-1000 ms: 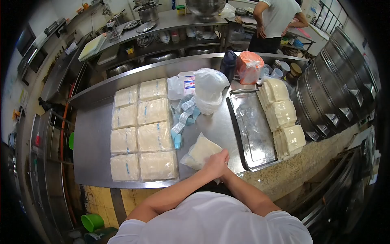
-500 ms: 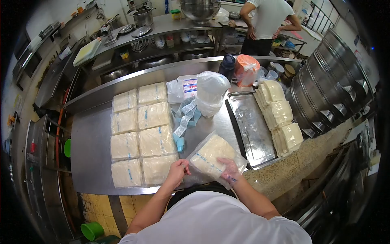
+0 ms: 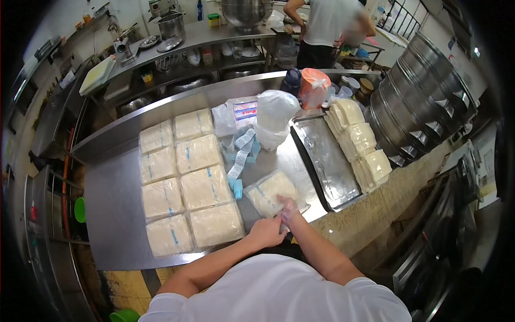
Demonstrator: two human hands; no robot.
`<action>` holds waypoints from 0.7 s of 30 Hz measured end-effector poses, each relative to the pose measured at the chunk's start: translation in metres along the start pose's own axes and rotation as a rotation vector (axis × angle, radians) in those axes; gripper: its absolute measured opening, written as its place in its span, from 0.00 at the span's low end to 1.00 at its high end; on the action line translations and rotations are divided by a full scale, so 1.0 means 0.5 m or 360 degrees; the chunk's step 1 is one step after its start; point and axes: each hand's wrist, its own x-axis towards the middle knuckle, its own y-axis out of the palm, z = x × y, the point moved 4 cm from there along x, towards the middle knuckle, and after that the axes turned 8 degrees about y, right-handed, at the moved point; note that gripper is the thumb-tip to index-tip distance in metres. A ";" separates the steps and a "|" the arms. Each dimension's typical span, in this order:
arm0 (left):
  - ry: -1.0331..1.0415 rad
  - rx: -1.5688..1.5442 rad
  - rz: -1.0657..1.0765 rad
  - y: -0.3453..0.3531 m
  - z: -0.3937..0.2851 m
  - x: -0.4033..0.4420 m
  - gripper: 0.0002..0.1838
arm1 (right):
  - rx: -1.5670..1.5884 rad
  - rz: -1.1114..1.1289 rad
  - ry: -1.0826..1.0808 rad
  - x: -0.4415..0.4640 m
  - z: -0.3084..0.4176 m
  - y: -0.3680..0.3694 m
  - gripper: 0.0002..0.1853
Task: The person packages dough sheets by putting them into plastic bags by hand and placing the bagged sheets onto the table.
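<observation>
A clear plastic bag (image 3: 258,199) with a blue printed stripe lies tilted on the steel table, with a stack of pale, flat dough-like sheets (image 3: 274,189) inside. My right hand (image 3: 289,209) is at the bag's near right corner, its fingers closed over the edge of the plastic and partly hidden by it. Beside it, my left hand (image 3: 269,232) has its fingers curled near the right wrist, at the bag's near edge; the fingertips are partly hidden. Left of the bag are several filled, flat bags (image 3: 206,185) in two columns.
A strip of blue-and-white labels (image 3: 240,163) and a white plastic bag (image 3: 276,115) lie beyond my hands. On the right are a metal tray (image 3: 326,161), stacked pale sheets (image 3: 362,139) and tall steel steamers (image 3: 416,107). A person (image 3: 319,27) stands at the back counter.
My left hand has moved right, from the bag's left side to beside my right wrist. The bag now lies flatter on the table, and my right hand has shifted toward its near corner.
</observation>
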 end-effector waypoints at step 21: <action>-0.0028 -0.0350 -0.0798 -0.081 -0.030 0.045 0.14 | -0.0264 0.0661 0.0271 -0.036 0.072 -0.010 0.29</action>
